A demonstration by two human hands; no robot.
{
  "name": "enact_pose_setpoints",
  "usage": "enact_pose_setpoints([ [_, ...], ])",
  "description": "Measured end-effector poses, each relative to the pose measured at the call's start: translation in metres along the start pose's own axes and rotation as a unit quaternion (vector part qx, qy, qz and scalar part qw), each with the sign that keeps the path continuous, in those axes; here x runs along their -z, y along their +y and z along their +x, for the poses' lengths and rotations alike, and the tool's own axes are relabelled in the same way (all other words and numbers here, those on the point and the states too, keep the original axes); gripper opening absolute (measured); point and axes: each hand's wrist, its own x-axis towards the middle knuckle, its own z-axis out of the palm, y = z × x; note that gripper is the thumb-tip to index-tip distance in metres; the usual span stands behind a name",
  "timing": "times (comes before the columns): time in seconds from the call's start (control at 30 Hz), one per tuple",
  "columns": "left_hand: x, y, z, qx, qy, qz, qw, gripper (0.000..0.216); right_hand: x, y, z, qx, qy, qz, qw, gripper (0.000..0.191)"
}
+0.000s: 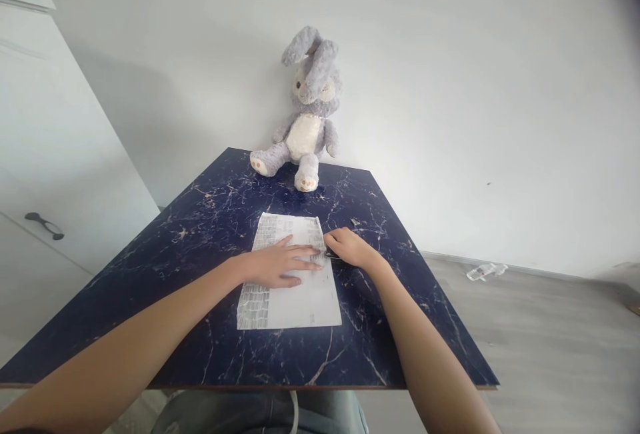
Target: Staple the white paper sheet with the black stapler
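Note:
A sheet of paper (300,304) lies on the dark blue marbled table, with rows of grey marks down its left side and fainter marks near the top right. My left hand (283,265) rests flat across its middle, fingers spread toward the right edge. Just beyond that edge, my right hand (350,247) is closed, knuckles up. A thin dark thing (331,256) shows beneath its fingers at the paper's edge. Most of that thing is hidden by the hand, so its kind cannot be told.
A grey plush rabbit (305,134) sits at the table's (200,221) far end against the wall. To the left stands a white cabinet (60,154) with a dark handle (45,226). A clear plastic bottle (486,271) lies on the floor at right.

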Motion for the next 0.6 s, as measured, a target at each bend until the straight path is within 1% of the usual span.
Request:
enact_pose_setpoints([
  [0.37, -0.0009, -0.0009, -0.0007, 0.004, -0.004, 0.014, 1.000, 0.056, -0.0029, 0.0028, 0.0005, 0.008, 0.002, -0.013, 1.000, 0.042],
  [0.6, -0.0004, 0.0004, -0.0007, 0.004, 0.004, 0.010, 1.000, 0.055, -0.0036, -0.0063, -0.0006, -0.019, -0.009, -0.076, 0.997, 0.042],
])
